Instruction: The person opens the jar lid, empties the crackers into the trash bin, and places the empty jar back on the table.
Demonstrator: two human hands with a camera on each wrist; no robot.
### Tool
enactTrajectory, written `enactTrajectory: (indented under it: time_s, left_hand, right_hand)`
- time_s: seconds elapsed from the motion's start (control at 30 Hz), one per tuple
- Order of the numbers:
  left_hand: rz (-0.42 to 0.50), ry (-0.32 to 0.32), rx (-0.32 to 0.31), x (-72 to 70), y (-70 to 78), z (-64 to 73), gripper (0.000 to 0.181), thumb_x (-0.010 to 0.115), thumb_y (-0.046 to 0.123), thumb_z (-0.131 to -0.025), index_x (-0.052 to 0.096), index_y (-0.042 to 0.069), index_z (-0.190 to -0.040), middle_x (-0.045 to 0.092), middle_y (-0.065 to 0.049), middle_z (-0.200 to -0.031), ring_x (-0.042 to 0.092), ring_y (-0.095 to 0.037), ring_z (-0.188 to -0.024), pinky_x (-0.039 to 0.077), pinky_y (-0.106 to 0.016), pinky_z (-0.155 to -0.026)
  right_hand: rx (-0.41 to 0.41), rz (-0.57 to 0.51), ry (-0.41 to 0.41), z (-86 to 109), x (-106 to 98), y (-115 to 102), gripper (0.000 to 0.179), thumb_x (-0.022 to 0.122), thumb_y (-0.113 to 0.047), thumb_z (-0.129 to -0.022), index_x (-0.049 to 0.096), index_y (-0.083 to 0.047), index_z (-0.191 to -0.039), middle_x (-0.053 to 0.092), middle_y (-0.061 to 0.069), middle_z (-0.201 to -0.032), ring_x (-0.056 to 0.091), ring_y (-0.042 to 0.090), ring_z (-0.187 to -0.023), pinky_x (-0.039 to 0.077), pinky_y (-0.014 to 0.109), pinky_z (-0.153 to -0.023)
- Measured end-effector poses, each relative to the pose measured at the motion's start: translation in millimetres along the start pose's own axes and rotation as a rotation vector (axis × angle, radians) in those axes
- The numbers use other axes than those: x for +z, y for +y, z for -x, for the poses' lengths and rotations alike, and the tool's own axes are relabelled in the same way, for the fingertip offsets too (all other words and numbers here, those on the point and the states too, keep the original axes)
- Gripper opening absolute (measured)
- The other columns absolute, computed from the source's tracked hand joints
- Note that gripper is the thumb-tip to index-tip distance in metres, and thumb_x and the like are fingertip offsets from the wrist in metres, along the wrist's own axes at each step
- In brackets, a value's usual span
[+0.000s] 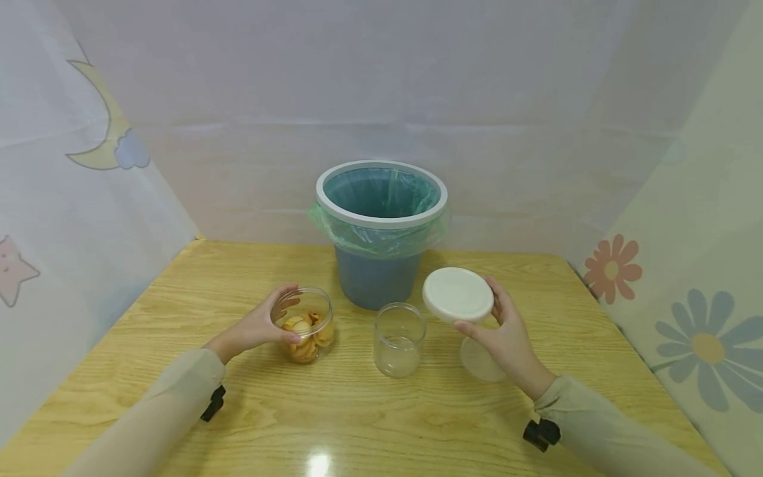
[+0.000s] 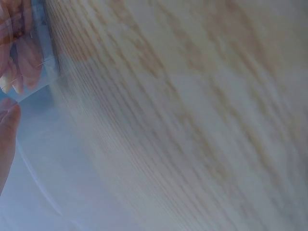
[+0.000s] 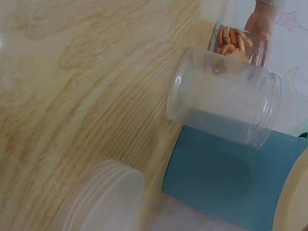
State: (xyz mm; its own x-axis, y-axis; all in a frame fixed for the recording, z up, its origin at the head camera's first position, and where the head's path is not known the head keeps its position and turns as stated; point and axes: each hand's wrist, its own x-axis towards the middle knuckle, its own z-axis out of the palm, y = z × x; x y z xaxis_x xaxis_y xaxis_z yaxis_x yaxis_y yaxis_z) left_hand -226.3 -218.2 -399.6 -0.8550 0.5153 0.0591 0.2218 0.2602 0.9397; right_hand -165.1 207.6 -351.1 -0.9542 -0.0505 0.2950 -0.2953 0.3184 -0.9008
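Observation:
On the left, my left hand [image 1: 262,322] grips a clear jar [image 1: 322,301] by its sides, thumb in front and fingers behind. The jar has no lid on it and holds several golden-brown crackers or cookies [image 1: 305,344]; their exact kind is unclear. In the left wrist view only the thumb [image 2: 7,137] and part of the jar show, at the left edge. My right hand [image 1: 503,334] holds a round white lid [image 1: 457,295] by its right rim, above the table. Between the hands stands a second clear jar [image 1: 398,358], uncovered, with no contents visible.
A translucent lid [image 3: 108,197] lies on the wooden table [image 1: 357,417] below my right hand. Behind the jars stands a blue bin [image 1: 378,275] with a pale rim and green liner bag. Cloth walls enclose the back and sides.

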Motion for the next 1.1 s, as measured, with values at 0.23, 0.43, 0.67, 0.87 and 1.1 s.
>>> enactTrajectory:
  time_s: [0.23,0.43,0.67,0.87,1.1]
  left_hand:
    - [0.012,-0.002,0.007,-0.9,-0.9,-0.9,0.106,0.082,0.017,-0.080,0.005,-0.005,-0.151,0.011,-0.026,-0.156,0.012,-0.047,-0.142,0.008,-0.063,-0.112]
    - [0.009,-0.007,0.005,-0.8,0.0,-1.0,0.106,0.081,0.018,-0.081,0.004,-0.004,-0.152,0.011,-0.025,-0.157,0.011,-0.046,-0.142,0.008,-0.063,-0.111]
    - [0.016,-0.012,-0.007,-0.4,-0.8,-1.6,0.104,0.079,0.015,-0.083,0.003,-0.002,-0.152,0.010,-0.023,-0.158,0.010,-0.045,-0.143,0.007,-0.063,-0.112]
    - [0.006,-0.006,0.006,-1.0,-2.7,-1.4,0.105,0.080,0.016,-0.082,0.004,-0.003,-0.152,0.011,-0.025,-0.157,0.011,-0.046,-0.142,0.007,-0.064,-0.111]
    - [0.006,-0.004,0.001,-0.7,-3.1,-1.7,0.104,0.080,0.016,-0.082,0.005,-0.003,-0.152,0.011,-0.024,-0.157,0.012,-0.046,-0.143,0.008,-0.063,-0.112]
  right_hand:
    - [-0.009,0.032,-0.002,-5.6,-4.1,6.8,0.093,0.077,-0.001,-0.081,0.018,0.003,-0.152,0.029,0.027,-0.151,0.026,0.042,-0.139,0.020,0.062,-0.110]
    - [0.004,0.049,-0.003,-9.8,-9.2,15.2,0.091,0.077,-0.003,-0.082,0.018,0.005,-0.151,0.029,0.027,-0.151,0.026,0.040,-0.140,0.020,0.057,-0.112]
    - [0.029,0.055,-0.007,-12.2,-16.4,25.5,0.093,0.077,-0.003,-0.083,0.015,0.006,-0.152,0.026,0.028,-0.152,0.024,0.040,-0.141,0.020,0.055,-0.112]
    - [0.054,0.071,-0.028,-15.6,-22.0,30.8,0.095,0.077,-0.006,-0.084,0.012,0.005,-0.152,0.023,0.030,-0.153,0.020,0.043,-0.142,0.018,0.059,-0.112]
    - [0.047,0.098,-0.038,-21.0,-29.0,42.9,0.098,0.078,-0.008,-0.082,0.010,0.008,-0.152,0.025,0.033,-0.150,0.017,0.048,-0.140,0.015,0.067,-0.108]
